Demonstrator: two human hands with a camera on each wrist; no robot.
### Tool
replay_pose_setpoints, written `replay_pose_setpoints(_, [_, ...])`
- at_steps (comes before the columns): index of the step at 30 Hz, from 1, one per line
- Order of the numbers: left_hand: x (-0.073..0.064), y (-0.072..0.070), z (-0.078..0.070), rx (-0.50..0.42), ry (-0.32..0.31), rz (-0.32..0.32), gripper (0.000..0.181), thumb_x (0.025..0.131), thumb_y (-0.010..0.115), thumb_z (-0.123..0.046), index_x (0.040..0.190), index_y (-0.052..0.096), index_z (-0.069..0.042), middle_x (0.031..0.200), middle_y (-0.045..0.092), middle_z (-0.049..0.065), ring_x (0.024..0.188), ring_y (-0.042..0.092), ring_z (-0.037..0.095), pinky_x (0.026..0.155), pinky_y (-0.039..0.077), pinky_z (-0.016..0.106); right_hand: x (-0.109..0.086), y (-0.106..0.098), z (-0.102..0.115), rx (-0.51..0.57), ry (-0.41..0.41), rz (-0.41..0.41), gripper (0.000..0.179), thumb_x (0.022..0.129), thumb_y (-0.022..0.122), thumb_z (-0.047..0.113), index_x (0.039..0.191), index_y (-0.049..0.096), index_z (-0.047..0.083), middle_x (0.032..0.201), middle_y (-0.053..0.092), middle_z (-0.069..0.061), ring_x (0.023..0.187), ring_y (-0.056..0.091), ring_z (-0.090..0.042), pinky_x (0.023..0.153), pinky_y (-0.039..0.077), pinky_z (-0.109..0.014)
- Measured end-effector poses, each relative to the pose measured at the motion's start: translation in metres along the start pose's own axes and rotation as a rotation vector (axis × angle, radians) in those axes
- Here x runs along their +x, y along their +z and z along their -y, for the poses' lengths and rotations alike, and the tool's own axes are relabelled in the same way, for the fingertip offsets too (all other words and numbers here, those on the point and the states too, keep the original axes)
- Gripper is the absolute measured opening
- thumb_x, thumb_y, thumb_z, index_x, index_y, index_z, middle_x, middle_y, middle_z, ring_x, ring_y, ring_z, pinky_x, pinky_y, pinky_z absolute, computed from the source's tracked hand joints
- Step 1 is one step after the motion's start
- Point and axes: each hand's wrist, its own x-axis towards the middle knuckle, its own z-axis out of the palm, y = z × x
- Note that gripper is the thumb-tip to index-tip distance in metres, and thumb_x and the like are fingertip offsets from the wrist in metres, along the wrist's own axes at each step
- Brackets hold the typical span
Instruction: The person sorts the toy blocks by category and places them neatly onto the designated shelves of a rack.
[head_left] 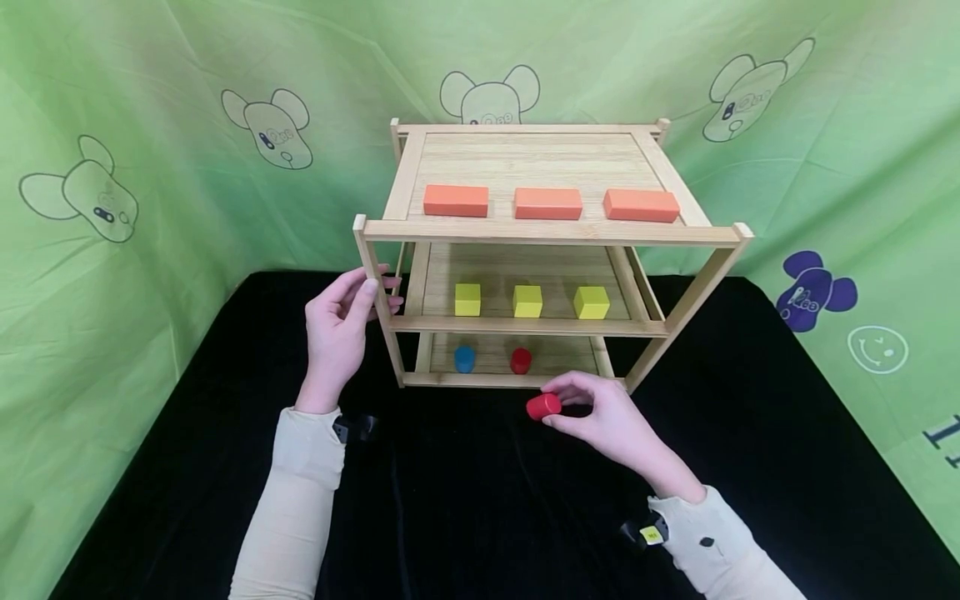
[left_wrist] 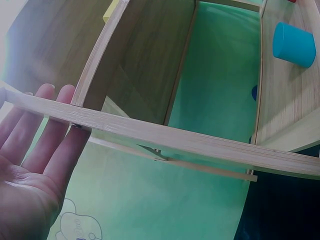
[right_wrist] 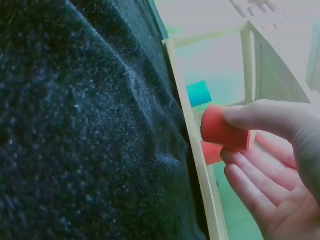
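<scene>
In the head view a three-tier wooden shelf (head_left: 525, 234) stands ahead. My left hand (head_left: 339, 325) holds its left front post (head_left: 385, 321), the thumb on the near side and the fingers reaching behind it; the left wrist view shows those fingers (left_wrist: 52, 150) passing behind the post. My right hand (head_left: 603, 417) pinches a red cylinder block (head_left: 542, 407) between thumb and fingers, just in front of the bottom tier. On that tier stand a blue cylinder (head_left: 464, 359) and another red cylinder (head_left: 521, 360). The right wrist view shows the pinched cylinder (right_wrist: 220, 125) overlapping the one behind.
Three yellow cubes (head_left: 527, 302) sit in a row on the middle tier. Three orange rectangular blocks (head_left: 547, 203) line the front of the top tier. Black cloth (head_left: 450, 500) covers the table, and a green printed curtain (head_left: 187, 167) hangs behind.
</scene>
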Motion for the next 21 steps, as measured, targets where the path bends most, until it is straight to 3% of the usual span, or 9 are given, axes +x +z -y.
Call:
replay_pose_setpoints(14, [0.000, 0.000, 0.000, -0.010, 0.003, 0.001, 0.027, 0.106, 0.057, -0.011, 0.122, 0.067, 0.008, 0.105, 0.070, 0.030, 0.083, 0.075, 0.026, 0.076, 0.062, 0.038, 0.001, -0.005, -0.011, -0.074, 0.000, -0.099, 0.030, 0.084, 0.086, 0.010, 0.111, 0.074, 0.013, 0.103, 0.073, 0.003, 0.091, 0.071, -0.015, 0.081, 0.059, -0.041])
replay_pose_setpoints(21, [0.000, 0.000, -0.001, 0.008, 0.009, 0.003, 0.027, 0.106, 0.057, -0.011, 0.122, 0.067, 0.009, 0.106, 0.069, 0.031, 0.081, 0.074, 0.025, 0.077, 0.062, 0.038, 0.001, -0.007, -0.014, -0.089, 0.013, -0.140, 0.031, 0.086, 0.084, 0.009, 0.115, 0.075, 0.011, 0.105, 0.073, 0.000, 0.095, 0.071, -0.018, 0.085, 0.058, -0.044])
